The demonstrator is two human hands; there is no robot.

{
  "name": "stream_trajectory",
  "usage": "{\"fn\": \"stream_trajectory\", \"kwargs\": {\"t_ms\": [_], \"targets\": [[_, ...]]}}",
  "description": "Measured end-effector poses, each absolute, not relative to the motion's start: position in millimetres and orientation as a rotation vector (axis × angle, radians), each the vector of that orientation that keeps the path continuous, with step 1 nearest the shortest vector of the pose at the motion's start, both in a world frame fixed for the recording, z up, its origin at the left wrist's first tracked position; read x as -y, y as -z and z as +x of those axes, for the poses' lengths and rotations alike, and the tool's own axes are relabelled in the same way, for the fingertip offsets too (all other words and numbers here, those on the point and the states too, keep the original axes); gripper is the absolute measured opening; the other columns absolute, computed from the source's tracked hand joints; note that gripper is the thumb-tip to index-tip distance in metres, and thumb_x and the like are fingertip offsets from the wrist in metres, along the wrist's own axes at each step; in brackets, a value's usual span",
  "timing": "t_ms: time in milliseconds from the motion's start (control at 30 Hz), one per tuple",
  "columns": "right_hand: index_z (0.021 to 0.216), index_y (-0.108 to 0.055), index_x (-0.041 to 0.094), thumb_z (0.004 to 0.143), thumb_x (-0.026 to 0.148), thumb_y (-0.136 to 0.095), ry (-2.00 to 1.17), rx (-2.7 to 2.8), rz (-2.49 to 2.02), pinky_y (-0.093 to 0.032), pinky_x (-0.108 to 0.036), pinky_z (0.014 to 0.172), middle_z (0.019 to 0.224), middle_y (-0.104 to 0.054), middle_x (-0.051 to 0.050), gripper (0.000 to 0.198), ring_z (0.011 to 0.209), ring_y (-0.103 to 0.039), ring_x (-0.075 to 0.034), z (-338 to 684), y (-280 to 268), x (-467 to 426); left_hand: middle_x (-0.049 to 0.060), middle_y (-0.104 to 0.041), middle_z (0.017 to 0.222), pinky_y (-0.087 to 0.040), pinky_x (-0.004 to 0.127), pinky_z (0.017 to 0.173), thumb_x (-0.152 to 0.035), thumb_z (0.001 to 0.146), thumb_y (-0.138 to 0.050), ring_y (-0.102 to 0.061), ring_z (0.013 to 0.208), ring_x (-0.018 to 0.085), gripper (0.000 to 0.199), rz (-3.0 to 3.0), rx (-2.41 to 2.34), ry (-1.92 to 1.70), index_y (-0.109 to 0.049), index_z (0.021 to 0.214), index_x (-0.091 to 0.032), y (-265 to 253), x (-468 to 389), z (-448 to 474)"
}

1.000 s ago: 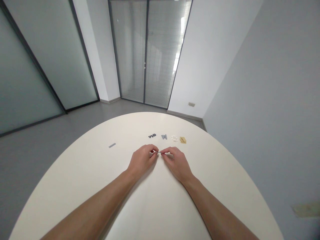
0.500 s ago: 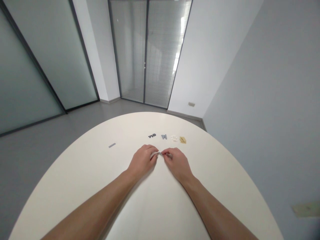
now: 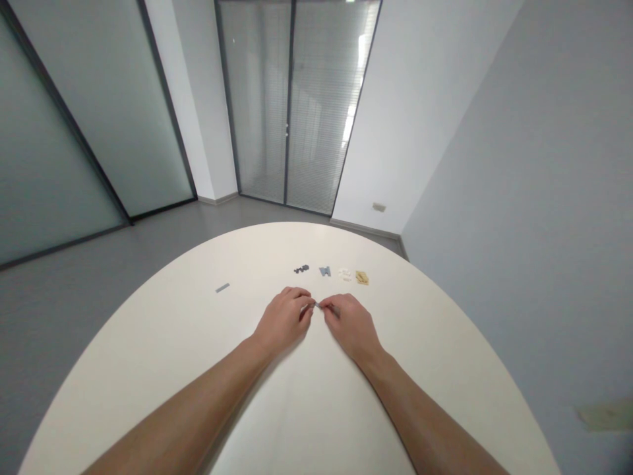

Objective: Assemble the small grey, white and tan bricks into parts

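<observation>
Near the middle of the round white table (image 3: pixel 277 247), my left hand (image 3: pixel 285 318) and my right hand (image 3: pixel 349 322) almost meet, fingertips pinched. Between them shows a small grey piece (image 3: pixel 317 305), gripped from both sides; its kind is too small to make out. Just beyond the hands lie a cluster of dark small pieces (image 3: pixel 301 269), some blue-grey pieces (image 3: pixel 325 271), several whitish pieces (image 3: pixel 345 274) and some tan-yellow pieces (image 3: pixel 362 278). Off to the left lies a flat grey strip (image 3: pixel 222 287), touched by neither hand.
The table's curved edge runs round the far side and both flanks. Behind it stand a glass partition with blinds (image 3: pixel 316 105), frosted panels (image 3: pixel 113 105) at left and a pale wall (image 3: pixel 534 218) at right with sockets low down.
The pale strip seen between my left fingers and thumb no longer shows there. My left fingers have closed slightly toward the small grey piece. The right hand is nearly still.
</observation>
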State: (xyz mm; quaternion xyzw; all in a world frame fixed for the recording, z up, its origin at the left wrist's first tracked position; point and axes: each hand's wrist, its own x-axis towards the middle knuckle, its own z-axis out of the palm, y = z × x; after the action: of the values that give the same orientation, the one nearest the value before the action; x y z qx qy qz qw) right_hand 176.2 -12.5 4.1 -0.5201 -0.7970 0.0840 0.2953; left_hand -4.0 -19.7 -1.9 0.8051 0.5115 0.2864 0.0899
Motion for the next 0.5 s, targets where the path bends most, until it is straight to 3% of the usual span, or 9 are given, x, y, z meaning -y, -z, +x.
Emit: {"fn": "stream_trajectory", "kwargs": {"t_ms": [233, 500], "targets": [[0.097, -0.072, 0.023, 0.087, 0.011, -0.054, -0.121, 2.226, -1.369, -0.049, -0.033, 0.088, 0.099, -0.074, -0.004, 0.024, 0.097, -0.063, -0.021, 174.5, -8.5, 18.9, 0.006, -0.069, 0.113, -0.046, 0.038, 0.098, -0.021, 0.093, -0.050, -0.057, 0.109, 0.023, 0.024, 2.412, -1.521, -0.840, -0.070, 0.106, -0.022, 1.8, 20.5, -3.7], [0.119, -0.068, 0.023, 0.091, 0.015, -0.051, -0.009, 2.359, -1.364, -0.046, -0.035, 0.094, 0.115, -0.069, -0.008, 0.034, 0.105, -0.059, -0.023, 172.1, -10.9, 21.4, 0.008, -0.066, 0.111, -0.045, 0.037, 0.097, -0.018, 0.093, -0.047, -0.056, 0.108, 0.023, 0.021, 2.387, -1.629, -0.905, -0.063, 0.107, -0.020, 4.1, 19.6, -2.9]]}}
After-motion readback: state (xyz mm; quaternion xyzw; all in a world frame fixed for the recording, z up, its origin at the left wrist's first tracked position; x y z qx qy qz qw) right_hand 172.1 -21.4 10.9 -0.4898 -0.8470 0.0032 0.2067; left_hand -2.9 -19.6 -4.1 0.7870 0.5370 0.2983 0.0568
